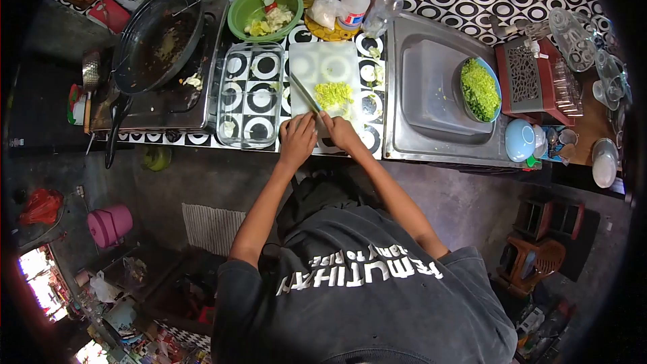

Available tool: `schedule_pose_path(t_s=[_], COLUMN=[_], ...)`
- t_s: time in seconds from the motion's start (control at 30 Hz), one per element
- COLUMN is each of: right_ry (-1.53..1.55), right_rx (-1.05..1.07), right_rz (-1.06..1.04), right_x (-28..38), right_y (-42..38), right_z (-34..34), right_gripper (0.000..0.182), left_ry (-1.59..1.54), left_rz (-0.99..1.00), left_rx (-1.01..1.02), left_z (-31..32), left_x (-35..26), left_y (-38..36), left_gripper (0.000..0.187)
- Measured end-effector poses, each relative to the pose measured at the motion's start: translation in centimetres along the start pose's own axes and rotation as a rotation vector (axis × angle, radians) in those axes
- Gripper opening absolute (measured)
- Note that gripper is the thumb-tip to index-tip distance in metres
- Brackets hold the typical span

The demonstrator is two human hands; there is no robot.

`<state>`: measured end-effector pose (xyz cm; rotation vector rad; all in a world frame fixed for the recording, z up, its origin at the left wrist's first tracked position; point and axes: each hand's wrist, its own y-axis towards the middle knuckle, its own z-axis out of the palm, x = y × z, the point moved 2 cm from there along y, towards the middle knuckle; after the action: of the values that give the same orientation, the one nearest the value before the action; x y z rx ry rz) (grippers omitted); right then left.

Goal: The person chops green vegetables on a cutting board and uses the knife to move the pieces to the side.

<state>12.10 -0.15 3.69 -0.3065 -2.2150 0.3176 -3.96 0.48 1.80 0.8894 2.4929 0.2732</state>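
My right hand (342, 134) is closed around the handle of a knife (306, 93), whose blade points up and left across a white cutting board (306, 59). A pile of finely chopped light-green vegetable (333, 96) lies on the board just right of the blade. Close beside the right hand, at the board's near edge, my left hand (298, 138) is closed with its fingers curled. Whatever those fingers hold, if anything, is hidden.
Left of the board stands a clear glass dish (250, 140); a green bowl (294, 4) with vegetable pieces is behind it. Farther left, a large wok (156, 44) sits on the stove. At right, a steel sink (393, 94) holds a grey tub (431, 84) and a bowl of chopped greens (480, 90).
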Motion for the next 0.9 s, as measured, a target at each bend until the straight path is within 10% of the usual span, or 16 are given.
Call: schedule_pose_path(t_s=[0.9], right_ry=[-0.011], right_rx=[0.102], right_rz=[0.066], right_x=[-1.4], right_y=[-4.5], right_z=[-0.2], right_gripper=[0.067], left_ry=[-0.019], left_rz=[-0.024], left_rx=[-0.02], left_z=[0.9], left_x=[0.1], left_y=[-0.7], left_gripper=[0.038])
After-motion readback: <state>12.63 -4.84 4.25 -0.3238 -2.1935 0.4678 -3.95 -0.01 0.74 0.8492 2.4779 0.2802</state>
